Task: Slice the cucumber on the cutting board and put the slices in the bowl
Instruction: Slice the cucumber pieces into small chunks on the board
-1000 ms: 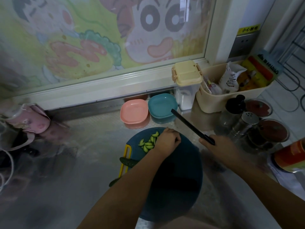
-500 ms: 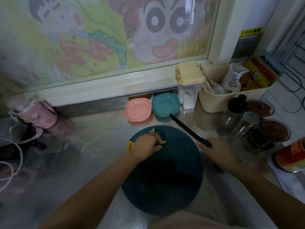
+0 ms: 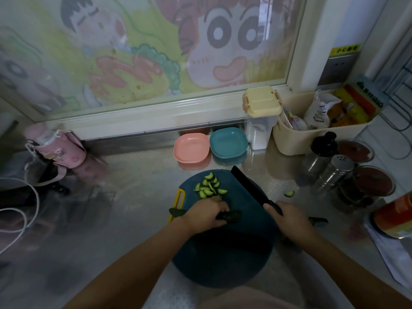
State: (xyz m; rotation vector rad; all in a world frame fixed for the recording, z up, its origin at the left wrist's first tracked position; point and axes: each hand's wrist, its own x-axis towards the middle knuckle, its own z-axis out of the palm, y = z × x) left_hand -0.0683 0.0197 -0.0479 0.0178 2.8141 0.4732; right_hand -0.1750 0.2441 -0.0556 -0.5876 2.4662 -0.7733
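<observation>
So a second earlier the left hand (image 3: 205, 216) was up at the far side of the cutting board (image 3: 223, 264) fussing with the cut pieces, and now it had come back and curled its fingers round the remaining cucumber (image 3: 231, 216). The cucumber lay crosswise on the board under that hand, with one dark end poking out past the wrist side over the yellow handle. The slices (image 3: 209, 188) sat in a loose pile just beyond the left hand's knuckles, uncovered now. One stray slice (image 3: 289, 193) was off the board on the bench (image 3: 133, 197), just beyond the right hand (image 3: 289, 219). That hand was wrapped tight round the handle of the knife (image 3: 249, 186), same as before, with the blade angled up and away over the board, not touching the cucumber. The pink bowl (image 3: 191, 148) and teal bowl (image 3: 228, 142) were well beyond both hands, with nothing in them that I could see. My read: tidying was done, another round of slicing was being set up, and the bowl part hadn't started at all.
</observation>
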